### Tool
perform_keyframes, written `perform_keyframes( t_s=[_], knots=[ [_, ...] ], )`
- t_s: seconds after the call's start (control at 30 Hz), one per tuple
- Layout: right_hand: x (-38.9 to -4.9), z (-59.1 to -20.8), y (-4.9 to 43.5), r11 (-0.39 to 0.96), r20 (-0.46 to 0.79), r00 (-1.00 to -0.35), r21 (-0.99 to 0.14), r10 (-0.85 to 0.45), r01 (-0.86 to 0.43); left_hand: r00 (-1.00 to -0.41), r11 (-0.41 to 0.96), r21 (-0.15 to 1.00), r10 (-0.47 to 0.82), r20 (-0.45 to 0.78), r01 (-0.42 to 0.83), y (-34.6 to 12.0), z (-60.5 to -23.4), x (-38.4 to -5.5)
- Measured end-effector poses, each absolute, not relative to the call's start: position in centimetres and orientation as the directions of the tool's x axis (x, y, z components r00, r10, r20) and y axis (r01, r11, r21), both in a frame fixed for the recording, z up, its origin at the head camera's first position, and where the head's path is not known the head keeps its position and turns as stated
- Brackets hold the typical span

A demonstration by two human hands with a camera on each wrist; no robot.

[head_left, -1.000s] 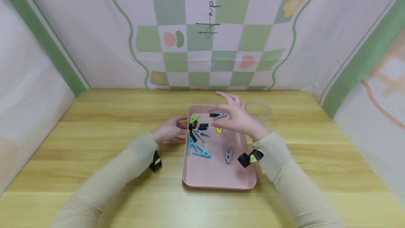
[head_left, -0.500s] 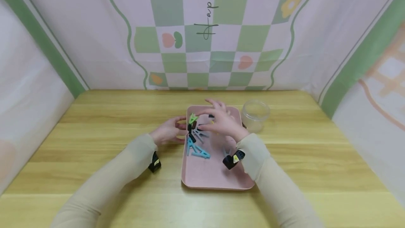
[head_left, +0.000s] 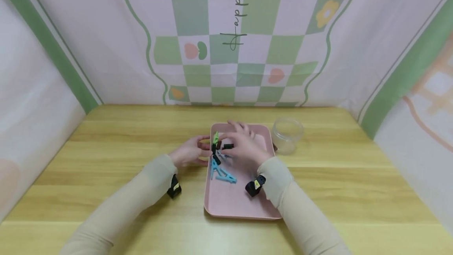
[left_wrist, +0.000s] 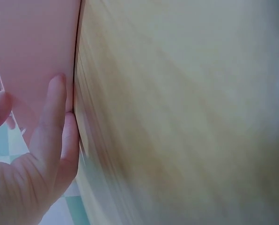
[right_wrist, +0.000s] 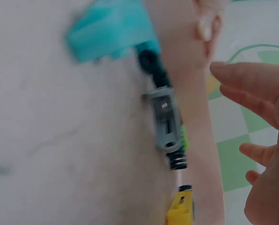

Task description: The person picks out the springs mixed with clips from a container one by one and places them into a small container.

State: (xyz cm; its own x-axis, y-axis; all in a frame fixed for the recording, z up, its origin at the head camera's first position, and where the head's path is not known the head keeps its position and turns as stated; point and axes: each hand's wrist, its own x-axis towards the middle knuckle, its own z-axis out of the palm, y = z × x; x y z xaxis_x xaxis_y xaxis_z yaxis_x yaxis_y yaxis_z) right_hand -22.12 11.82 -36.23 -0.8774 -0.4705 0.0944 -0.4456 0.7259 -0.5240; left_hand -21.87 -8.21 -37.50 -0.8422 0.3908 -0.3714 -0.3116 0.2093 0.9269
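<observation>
In the head view my left hand (head_left: 189, 152) holds the left wall of a pink tray (head_left: 233, 204). The left wrist view has its fingers along the outer wall and the thumb at the rim. Above the tray my right hand (head_left: 244, 145) reaches over the contents, fingers spread and nothing held. Beneath it lie a grey clothespin (right_wrist: 165, 117), a yellow clothespin (right_wrist: 180, 211) and small black ridged pieces (right_wrist: 178, 160). Blue clothespins (head_left: 225, 176) and a green clothespin (head_left: 216, 137) lie along the tray's left side. The right hand hides part of the tray.
A clear round jar (head_left: 287, 133) stands just right of the tray on the wooden table (head_left: 141, 129). A small dark brown thing shows between them. Behind the table hangs a patterned cloth (head_left: 226, 23).
My right hand has moved left and slightly lower over the tray, uncovering the clear jar. The left hand has stayed on the tray's left wall.
</observation>
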Motion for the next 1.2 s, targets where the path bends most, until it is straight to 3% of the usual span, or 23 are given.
perform_keyframes(
  t_s=[0.37,1.2],
  knots=[
    [-21.7,-37.0,11.8,0.703,0.116,-0.832,-0.478,-0.543,-0.526,-0.837,0.231,0.924,0.398,-0.376,-0.305,-8.2,-37.2,-21.9],
    [-21.7,-37.3,11.2,0.763,-0.005,-0.826,-0.387,-0.564,-0.518,-0.838,0.242,0.918,0.384,-0.388,-0.314,-8.3,-37.3,-22.0]
  ],
)
